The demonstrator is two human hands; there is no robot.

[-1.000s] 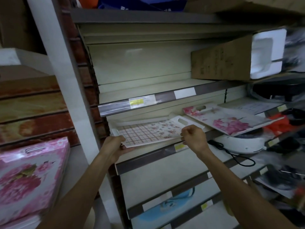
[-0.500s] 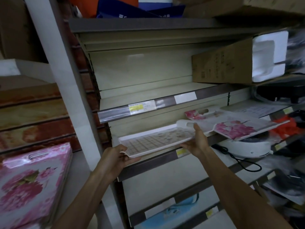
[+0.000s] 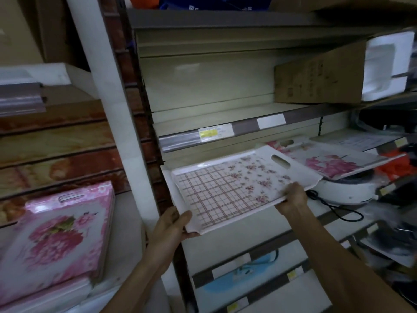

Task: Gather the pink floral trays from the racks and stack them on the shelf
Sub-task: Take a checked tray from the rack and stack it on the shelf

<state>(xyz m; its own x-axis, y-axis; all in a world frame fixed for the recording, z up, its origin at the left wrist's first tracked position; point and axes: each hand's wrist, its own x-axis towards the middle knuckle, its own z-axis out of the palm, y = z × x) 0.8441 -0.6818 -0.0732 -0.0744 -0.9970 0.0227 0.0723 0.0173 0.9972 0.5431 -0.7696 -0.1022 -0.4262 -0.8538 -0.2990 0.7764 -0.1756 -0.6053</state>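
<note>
I hold a white tray with a checked and small-flower pattern [image 3: 234, 188] in both hands, tilted toward me in front of the rack's middle shelf. My left hand [image 3: 172, 224] grips its near left corner, thumb on top. My right hand [image 3: 293, 198] grips its near right edge. Behind it a tray with large pink flowers [image 3: 331, 162] lies on the shelf to the right. At the lower left, a stack of pink floral trays [image 3: 56, 238] leans on a shelf.
A white post [image 3: 117, 123] divides the left shelves from the rack. A cardboard box [image 3: 320, 75] with white foam sits on the upper shelf. A white round appliance [image 3: 345, 192] with a black cord sits under the floral tray. Blue items lie on lower shelves.
The checked tray has come off the shelf toward me and tipped so its face shows. My right hand moved from the far handle end to the near edge.
</note>
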